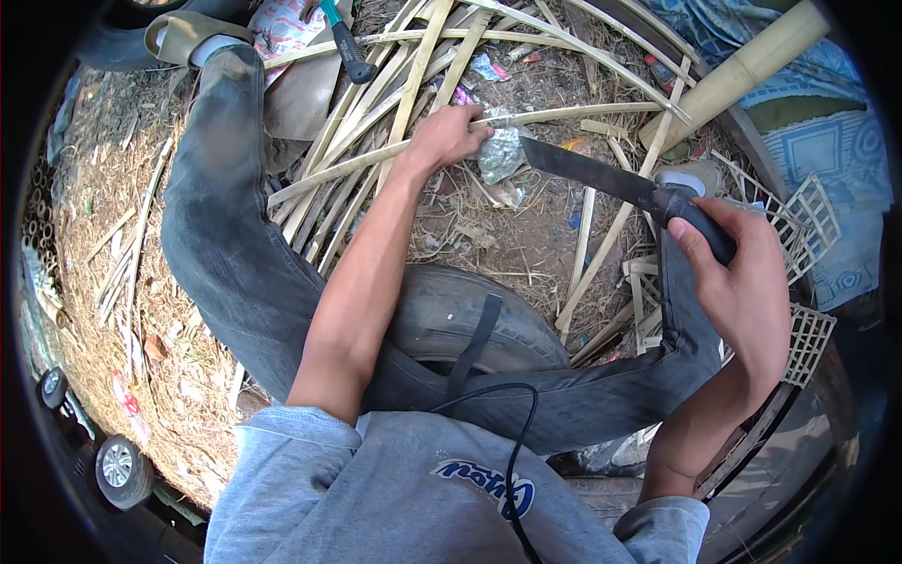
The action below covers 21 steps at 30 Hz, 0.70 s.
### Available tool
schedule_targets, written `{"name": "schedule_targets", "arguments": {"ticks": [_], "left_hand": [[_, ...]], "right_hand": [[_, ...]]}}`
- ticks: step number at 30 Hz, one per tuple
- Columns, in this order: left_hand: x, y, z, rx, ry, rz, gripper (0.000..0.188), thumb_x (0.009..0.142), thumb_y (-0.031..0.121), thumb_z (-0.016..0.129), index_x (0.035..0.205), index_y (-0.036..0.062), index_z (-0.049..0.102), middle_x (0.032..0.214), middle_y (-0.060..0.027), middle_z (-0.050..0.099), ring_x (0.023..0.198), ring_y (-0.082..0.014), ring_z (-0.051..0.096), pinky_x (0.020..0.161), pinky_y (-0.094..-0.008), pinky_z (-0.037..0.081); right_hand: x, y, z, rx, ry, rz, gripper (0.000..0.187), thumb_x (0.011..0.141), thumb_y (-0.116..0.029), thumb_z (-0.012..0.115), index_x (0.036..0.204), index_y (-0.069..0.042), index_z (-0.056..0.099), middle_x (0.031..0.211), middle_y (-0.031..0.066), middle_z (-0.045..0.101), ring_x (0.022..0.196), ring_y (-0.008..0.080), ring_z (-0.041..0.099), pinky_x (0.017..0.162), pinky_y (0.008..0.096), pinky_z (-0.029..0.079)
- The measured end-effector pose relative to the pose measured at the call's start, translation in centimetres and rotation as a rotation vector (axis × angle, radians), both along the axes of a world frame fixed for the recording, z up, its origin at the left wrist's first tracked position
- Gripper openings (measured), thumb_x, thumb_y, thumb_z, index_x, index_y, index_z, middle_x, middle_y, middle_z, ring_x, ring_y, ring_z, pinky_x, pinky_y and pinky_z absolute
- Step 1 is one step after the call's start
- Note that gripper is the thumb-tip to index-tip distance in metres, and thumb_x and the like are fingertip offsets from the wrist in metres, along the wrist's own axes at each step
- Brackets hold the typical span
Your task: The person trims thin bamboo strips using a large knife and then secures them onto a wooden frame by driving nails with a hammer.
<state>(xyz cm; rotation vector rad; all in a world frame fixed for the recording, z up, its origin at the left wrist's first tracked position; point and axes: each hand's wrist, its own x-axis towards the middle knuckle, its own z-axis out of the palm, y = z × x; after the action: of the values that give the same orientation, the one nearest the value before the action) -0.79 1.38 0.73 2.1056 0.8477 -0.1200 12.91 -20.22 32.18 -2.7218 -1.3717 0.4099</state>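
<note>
My left hand (446,139) is closed around a long split bamboo strip (573,114), which runs across in front of me from lower left to upper right. In my right hand (747,277) is a machete (597,177), gripped by its dark handle. Its broad dark blade points left, and the tip ends a little right of my left hand, just below the strip and apart from it. Beneath the strip, beside my left fingers, lies a crumpled clear plastic bag (504,158) on the ground.
Several loose bamboo strips (427,70) lie crossed at the far side. A thick bamboo pole (742,70) leans at far right, near blue patterned cloth (827,155). A tire (470,315) lies between my legs. Woven lattice pieces (810,348) sit right; a green-and-black handled tool (349,52) lies far left.
</note>
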Motion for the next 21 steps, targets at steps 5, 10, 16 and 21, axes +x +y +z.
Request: {"name": "schedule_targets", "arguments": {"ticks": [5, 10, 16, 21], "left_hand": [[0.7, -0.7, 0.3, -0.012, 0.010, 0.009, 0.050, 0.090, 0.041, 0.066, 0.124, 0.0053, 0.065, 0.111, -0.0230, 0.071, 0.106, -0.0390, 0.067, 0.093, -0.0482, 0.050], [-0.1, -0.5, -0.6, -0.006, -0.009, 0.023, 0.049, 0.090, 0.038, 0.066, 0.129, 0.0081, 0.064, 0.118, -0.0215, 0.069, 0.112, -0.0373, 0.065, 0.098, -0.0484, 0.049], [-0.5, -0.4, -1.6, 0.034, -0.128, 0.033, 0.039, 0.092, 0.038, 0.066, 0.109, 0.0034, 0.066, 0.098, -0.0250, 0.070, 0.095, -0.0398, 0.068, 0.084, -0.0491, 0.049], [0.1, -1.4, -0.9, -0.012, -0.116, 0.022, 0.037, 0.094, 0.037, 0.065, 0.105, 0.0023, 0.062, 0.093, -0.0241, 0.069, 0.091, -0.0388, 0.067, 0.081, -0.0493, 0.047]], "right_hand": [[1.2, 0.9, 1.4, -0.131, 0.252, -0.349, 0.030, 0.091, -0.020, 0.073, 0.102, 0.008, 0.071, 0.063, 0.0127, 0.059, 0.062, 0.0175, 0.056, 0.064, 0.0352, 0.047], [2.4, -0.8, -0.6, -0.021, 0.115, -0.072, 0.032, 0.090, -0.021, 0.074, 0.102, 0.008, 0.070, 0.071, 0.0149, 0.064, 0.066, 0.0188, 0.059, 0.067, 0.0352, 0.048], [2.7, -2.3, -1.7, 0.013, 0.049, -0.005, 0.036, 0.089, -0.024, 0.076, 0.106, 0.007, 0.069, 0.083, 0.0233, 0.068, 0.071, 0.0325, 0.063, 0.071, 0.0390, 0.049], [3.8, -2.0, -1.3, -0.056, 0.139, -0.060, 0.031, 0.089, -0.022, 0.072, 0.095, 0.008, 0.068, 0.068, 0.0208, 0.060, 0.061, 0.0329, 0.057, 0.064, 0.0414, 0.046]]}}
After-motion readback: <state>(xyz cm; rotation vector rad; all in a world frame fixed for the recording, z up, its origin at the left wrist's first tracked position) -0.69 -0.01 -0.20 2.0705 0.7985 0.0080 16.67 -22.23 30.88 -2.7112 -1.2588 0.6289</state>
